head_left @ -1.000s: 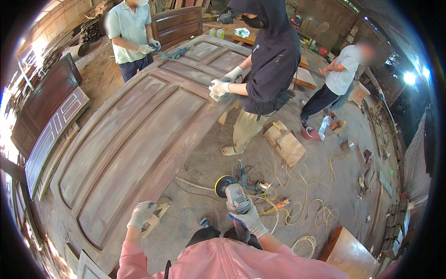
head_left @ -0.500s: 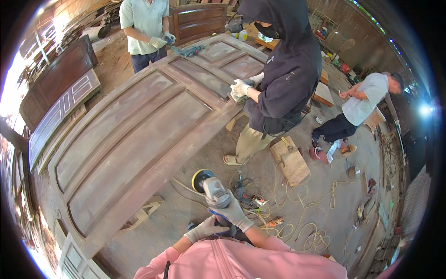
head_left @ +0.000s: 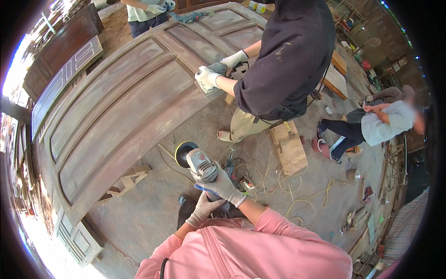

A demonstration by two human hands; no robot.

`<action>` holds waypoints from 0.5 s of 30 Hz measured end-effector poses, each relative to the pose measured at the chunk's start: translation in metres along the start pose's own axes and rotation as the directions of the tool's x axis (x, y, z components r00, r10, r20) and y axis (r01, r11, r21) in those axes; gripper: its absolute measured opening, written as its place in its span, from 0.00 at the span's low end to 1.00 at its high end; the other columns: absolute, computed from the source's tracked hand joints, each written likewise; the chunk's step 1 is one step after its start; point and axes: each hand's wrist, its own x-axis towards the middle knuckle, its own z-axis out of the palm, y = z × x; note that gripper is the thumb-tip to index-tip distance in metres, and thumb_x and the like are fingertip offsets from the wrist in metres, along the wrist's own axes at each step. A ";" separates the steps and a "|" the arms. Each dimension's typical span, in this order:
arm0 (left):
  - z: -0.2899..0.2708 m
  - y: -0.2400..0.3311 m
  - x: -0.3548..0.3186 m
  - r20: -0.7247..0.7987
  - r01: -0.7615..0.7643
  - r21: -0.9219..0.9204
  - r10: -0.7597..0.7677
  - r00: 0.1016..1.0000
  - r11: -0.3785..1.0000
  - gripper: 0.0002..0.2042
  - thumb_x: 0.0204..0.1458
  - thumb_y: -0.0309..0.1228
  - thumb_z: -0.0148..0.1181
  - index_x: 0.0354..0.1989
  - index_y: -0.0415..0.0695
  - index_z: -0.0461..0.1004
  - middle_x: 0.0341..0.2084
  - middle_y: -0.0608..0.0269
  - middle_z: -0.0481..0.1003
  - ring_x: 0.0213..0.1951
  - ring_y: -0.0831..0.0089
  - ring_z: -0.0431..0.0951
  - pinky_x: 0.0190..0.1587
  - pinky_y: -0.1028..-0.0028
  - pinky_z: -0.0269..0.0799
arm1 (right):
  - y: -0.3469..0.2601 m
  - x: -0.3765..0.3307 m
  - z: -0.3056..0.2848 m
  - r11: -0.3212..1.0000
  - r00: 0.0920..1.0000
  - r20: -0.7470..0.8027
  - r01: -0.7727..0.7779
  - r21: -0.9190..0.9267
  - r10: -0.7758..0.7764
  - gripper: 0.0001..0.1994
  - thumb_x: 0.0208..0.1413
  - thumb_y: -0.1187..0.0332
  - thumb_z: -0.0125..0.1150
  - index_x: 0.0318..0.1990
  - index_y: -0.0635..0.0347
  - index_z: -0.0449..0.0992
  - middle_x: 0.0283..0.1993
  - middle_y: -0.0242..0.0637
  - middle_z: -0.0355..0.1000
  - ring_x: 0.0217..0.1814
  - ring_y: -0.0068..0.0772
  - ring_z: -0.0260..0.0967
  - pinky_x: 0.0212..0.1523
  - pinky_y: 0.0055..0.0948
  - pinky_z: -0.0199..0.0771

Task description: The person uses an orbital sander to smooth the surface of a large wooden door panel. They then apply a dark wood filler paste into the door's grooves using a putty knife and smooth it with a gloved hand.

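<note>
A grey angle sander [head_left: 202,165] with a round black-and-yellow pad [head_left: 185,154] is held up in front of me, its pad facing left toward the door. My right hand [head_left: 224,186], in a pale work glove, is wrapped round its body behind the head. Lower down, my left hand [head_left: 203,210], also gloved, is closed on the rear part of the same tool. To the left lies a large brown panelled wooden door [head_left: 134,116], patchy with pale dust; the pad stays apart from it.
Across the door's near edge, a dark-hooded co-worker [head_left: 288,60] presses a hand sander [head_left: 217,69] on the frame. Another gloved person [head_left: 144,11] stands at the far side. Yellow cords [head_left: 320,195], a drill-like tool [head_left: 229,167] and a wooden board [head_left: 288,149] lie on the floor.
My hands and the angle sander have shifted a little left and up in the view. The co-worker's sander has moved left along the door frame. The person at right bends lower.
</note>
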 end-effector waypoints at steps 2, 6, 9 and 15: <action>0.002 -0.004 -0.002 -0.013 -0.028 0.037 0.029 1.000 0.999 0.32 0.49 0.32 0.78 0.61 0.41 0.67 0.52 0.60 0.77 0.53 0.69 0.78 0.59 0.66 0.74 | 0.006 -0.003 0.000 0.999 1.000 0.007 -0.014 0.035 0.014 0.50 0.40 0.55 0.85 0.67 0.63 0.59 0.62 0.51 0.71 0.65 0.43 0.71 0.62 0.41 0.72; -0.005 -0.009 -0.005 -0.016 -0.028 0.051 0.029 0.999 0.998 0.30 0.50 0.33 0.77 0.59 0.41 0.68 0.51 0.61 0.77 0.52 0.71 0.78 0.58 0.67 0.74 | -0.002 -0.005 0.006 0.998 0.999 0.042 -0.024 0.052 0.022 0.52 0.40 0.56 0.85 0.69 0.65 0.57 0.63 0.50 0.70 0.65 0.41 0.70 0.63 0.40 0.70; -0.007 0.001 -0.011 0.004 0.028 0.002 -0.028 1.000 1.000 0.29 0.50 0.32 0.77 0.57 0.41 0.68 0.51 0.62 0.77 0.51 0.72 0.78 0.57 0.68 0.74 | -0.010 -0.008 0.010 0.998 0.997 0.074 0.014 0.067 -0.019 0.53 0.41 0.57 0.85 0.70 0.66 0.55 0.63 0.50 0.70 0.65 0.42 0.69 0.64 0.40 0.69; -0.024 0.004 -0.022 0.017 0.055 0.000 -0.055 0.998 0.999 0.27 0.51 0.31 0.77 0.56 0.41 0.69 0.48 0.62 0.79 0.50 0.72 0.79 0.54 0.67 0.76 | -0.024 -0.010 0.029 0.992 0.979 0.199 -0.060 0.115 0.037 0.58 0.43 0.61 0.83 0.75 0.68 0.44 0.69 0.50 0.61 0.74 0.41 0.58 0.74 0.40 0.56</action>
